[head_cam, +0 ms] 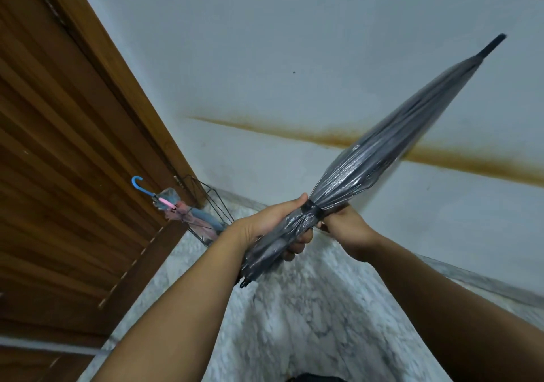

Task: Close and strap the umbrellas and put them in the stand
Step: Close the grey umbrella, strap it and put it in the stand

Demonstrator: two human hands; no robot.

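A closed clear umbrella with black ribs (391, 143) slants from the middle of the view up to the right, its black tip near the top right. A black strap (313, 208) is wrapped round its folds. My left hand (273, 222) grips the bundled canopy just below the strap. My right hand (344, 224) holds the umbrella at the strap from the other side; its fingers are mostly hidden behind the folds. A black wire stand (213, 205) sits in the corner by the door, holding a blue-handled umbrella (141, 186) and a pink-handled umbrella (169, 205).
A brown wooden door (67, 152) fills the left side. A white wall with a rusty stain (323, 137) runs behind the umbrella. The floor is pale marble (309, 322), with open floor between me and the stand.
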